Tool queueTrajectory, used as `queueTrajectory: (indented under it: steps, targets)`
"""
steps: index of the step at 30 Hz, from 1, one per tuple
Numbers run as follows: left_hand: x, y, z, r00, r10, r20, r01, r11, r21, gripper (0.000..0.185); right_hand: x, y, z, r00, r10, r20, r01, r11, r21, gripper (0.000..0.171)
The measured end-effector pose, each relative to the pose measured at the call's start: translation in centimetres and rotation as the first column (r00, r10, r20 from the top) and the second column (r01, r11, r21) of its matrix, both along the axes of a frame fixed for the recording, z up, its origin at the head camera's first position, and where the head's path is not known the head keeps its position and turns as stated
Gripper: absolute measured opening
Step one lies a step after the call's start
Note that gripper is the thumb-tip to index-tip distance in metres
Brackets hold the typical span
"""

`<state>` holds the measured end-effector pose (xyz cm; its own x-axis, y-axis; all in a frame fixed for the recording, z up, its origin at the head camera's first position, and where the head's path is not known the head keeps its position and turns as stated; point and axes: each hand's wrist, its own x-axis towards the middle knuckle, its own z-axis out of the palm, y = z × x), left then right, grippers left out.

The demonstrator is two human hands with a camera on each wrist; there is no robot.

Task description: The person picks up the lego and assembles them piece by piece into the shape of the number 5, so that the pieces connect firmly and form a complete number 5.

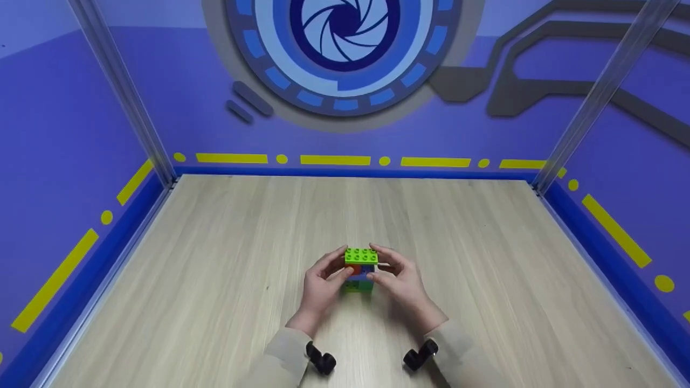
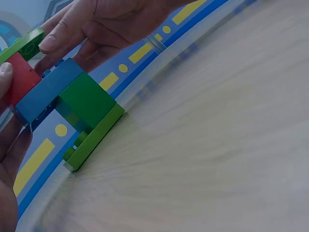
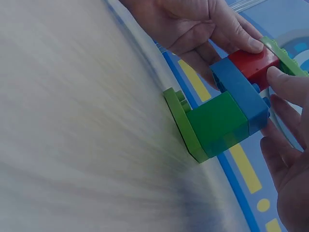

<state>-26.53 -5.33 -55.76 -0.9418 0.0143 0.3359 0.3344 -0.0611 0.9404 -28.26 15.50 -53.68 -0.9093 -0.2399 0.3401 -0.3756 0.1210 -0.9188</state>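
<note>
Between the two hands stands an upright stack of toy building bricks (image 1: 358, 284). From the bottom it has a lime base plate (image 2: 96, 140), a green brick (image 3: 218, 124), a blue brick (image 2: 50, 92), a red brick (image 3: 255, 67) and a lime studded plate (image 1: 361, 255) on top. My left hand (image 1: 319, 285) grips the stack from the left, its thumb pressed on the red brick. From the right, my right hand (image 1: 403, 281) curls round the upper part, thumb in front and fingers behind, at the end of the top plate. The fingers behind are partly hidden.
A pale wood-grain table (image 1: 215, 258) lies under the hands. Blue printed panels (image 1: 161, 97) with yellow marks wall in its back and sides, with metal posts (image 1: 124, 86) at the back corners. Both wrists carry a small black camera (image 1: 321, 360).
</note>
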Motion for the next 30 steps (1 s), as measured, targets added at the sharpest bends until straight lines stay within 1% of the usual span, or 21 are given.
queueTrajectory:
  steps: [4, 11, 15, 20, 23, 30]
  targets:
    - [0.0, 0.0, 0.0, 1.000, 0.001, 0.027, -0.001, 1.000, -0.017, 0.053, -0.2, 0.1, -0.4, 1.000, 0.009, 0.010, -0.009, 1.000, 0.020, 0.062]
    - [0.0, 0.0, -0.1, 1.000, -0.003, 0.017, 0.004, 0.998, -0.063, 0.054, -0.4, 0.2, -0.9, 1.000, 0.023, 0.003, -0.023, 0.998, 0.051, 0.074]
    - [0.0, 0.0, -0.2, 1.000, -0.001, 0.021, 0.002, 0.998, -0.070, 0.054, -0.5, 0.2, -1.2, 1.000, 0.027, 0.003, -0.027, 0.997, 0.075, 0.078]
    - [-0.1, 0.1, -0.4, 1.000, 0.015, 0.027, -0.014, 0.998, -0.063, 0.054, -0.6, 0.2, -1.5, 0.999, 0.026, 0.025, -0.028, 0.996, 0.086, 0.079]
    - [-0.2, 0.1, -0.4, 0.999, 0.030, 0.043, -0.028, 0.998, -0.061, 0.055, -0.6, 0.2, -1.5, 0.999, 0.023, 0.040, -0.027, 0.995, 0.092, 0.079]
    - [-0.3, 0.1, -0.3, 0.995, 0.079, 0.055, -0.075, 0.994, -0.073, 0.055, -0.6, 0.4, -1.7, 0.996, 0.061, 0.057, -0.067, 0.992, 0.105, 0.081]
